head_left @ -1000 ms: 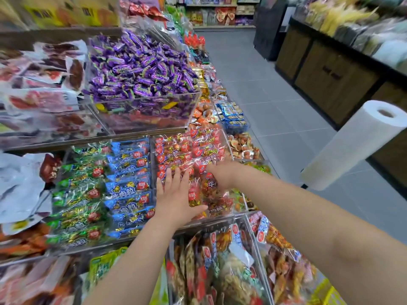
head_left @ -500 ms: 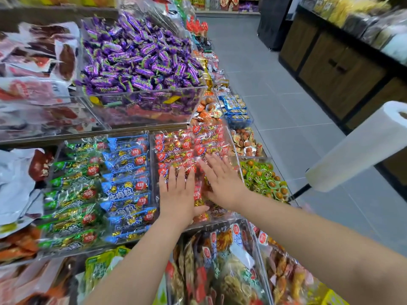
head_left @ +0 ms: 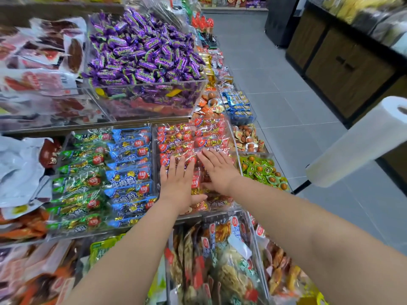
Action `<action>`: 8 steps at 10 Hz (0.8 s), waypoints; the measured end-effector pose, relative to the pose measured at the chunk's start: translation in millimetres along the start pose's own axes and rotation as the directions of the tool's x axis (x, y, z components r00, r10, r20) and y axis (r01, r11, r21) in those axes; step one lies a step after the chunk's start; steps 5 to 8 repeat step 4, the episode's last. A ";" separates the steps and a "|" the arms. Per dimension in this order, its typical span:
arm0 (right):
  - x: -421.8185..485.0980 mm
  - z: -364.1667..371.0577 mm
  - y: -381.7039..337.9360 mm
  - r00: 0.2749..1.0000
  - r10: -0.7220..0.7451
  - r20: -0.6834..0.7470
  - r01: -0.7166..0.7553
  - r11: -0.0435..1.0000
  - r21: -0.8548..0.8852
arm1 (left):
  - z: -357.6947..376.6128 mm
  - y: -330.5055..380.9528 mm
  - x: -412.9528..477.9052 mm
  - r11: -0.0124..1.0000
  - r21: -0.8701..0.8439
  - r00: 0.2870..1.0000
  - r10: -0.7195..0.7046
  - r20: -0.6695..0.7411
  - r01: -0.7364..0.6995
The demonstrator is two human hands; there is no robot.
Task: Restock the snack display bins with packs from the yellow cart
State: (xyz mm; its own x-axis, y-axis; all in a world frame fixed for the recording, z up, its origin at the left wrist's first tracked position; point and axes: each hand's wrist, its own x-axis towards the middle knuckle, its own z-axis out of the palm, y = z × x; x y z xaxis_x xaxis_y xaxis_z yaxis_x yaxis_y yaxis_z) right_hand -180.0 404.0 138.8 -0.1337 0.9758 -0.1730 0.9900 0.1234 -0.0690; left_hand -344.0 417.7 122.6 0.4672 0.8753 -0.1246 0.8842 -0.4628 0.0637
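1. On the middle tier of the display, the red packs [head_left: 193, 137] filled a clear bin [head_left: 235, 148], just right of the blue packs [head_left: 130, 164].
2. The left hand [head_left: 178, 183] lay palm-down on the nearer packs, fingers straight and close together, thumb stretched out to the right.
3. The right hand [head_left: 217, 170] rested flat just beside it, fingers straight and slightly apart, tips reaching a little farther back.
4. The packs lay beneath both sets of fingers, pressed flat rather than gripped.
5. A white paper roll [head_left: 361, 142] jutted in at the right, above the aisle floor.
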 end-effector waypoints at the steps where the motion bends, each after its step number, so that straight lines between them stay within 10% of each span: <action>1: -12.3 -7.6 -2.0 0.998 -0.010 -0.065 0.016 0.996 0.090 | -5.9 -7.2 -5.4 0.984 -0.173 0.998 0.030 -0.053 -0.038; 4: -129.2 -1.4 -8.0 0.938 0.293 -0.182 -0.123 0.777 0.617 | -13.8 -9.6 -120.2 0.697 -0.716 0.959 -0.175 -0.221 -0.038; 8: -129.2 -1.4 -8.0 0.938 0.293 -0.182 -0.123 0.777 0.617 | -13.8 -9.6 -120.2 0.697 -0.716 0.959 -0.175 -0.221 -0.038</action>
